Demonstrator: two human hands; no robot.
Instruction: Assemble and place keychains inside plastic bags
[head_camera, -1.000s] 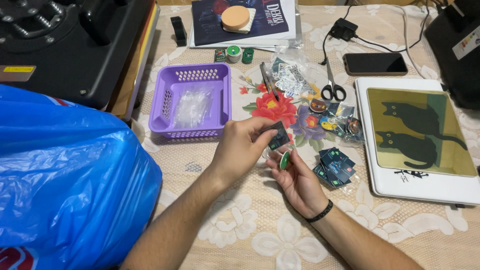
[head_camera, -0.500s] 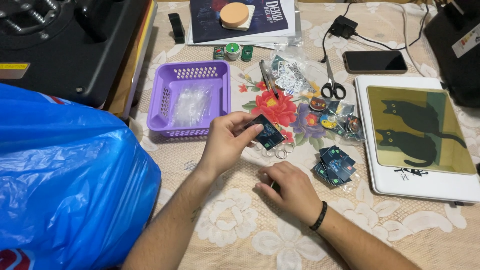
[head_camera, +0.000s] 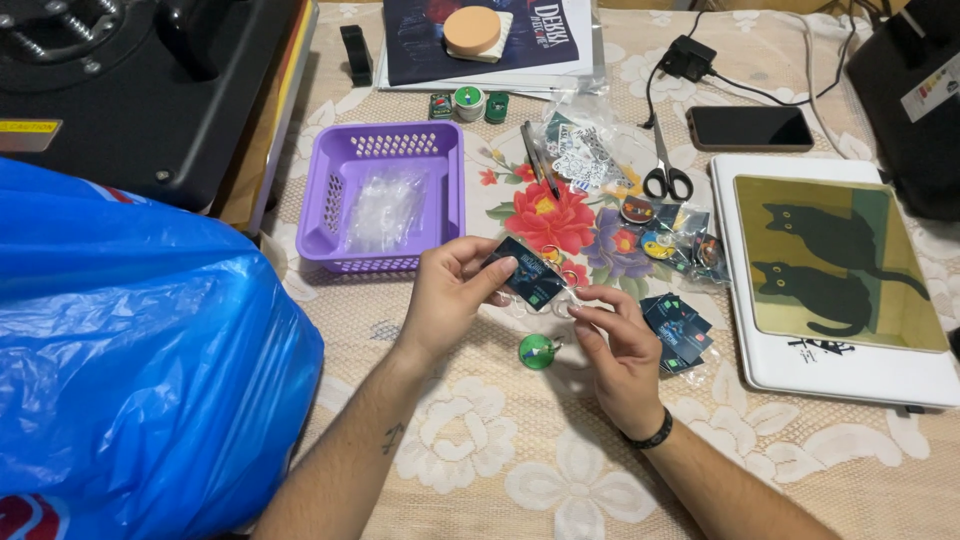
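Centrally, the left hand (head_camera: 450, 295) pinches a dark rectangular keychain tag (head_camera: 528, 277) with a bluish print, its metal ring (head_camera: 556, 254) at two o'clock. Right hand (head_camera: 620, 345) fingertips close on its lower corner; a green round tag (head_camera: 538, 351) lies at six o'clock.

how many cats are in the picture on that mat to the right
2 black cat silhouettes on the olive mat: one cat in the upper half, the other cat just below it in the lower half. Both show whole, with nothing covering the mat.
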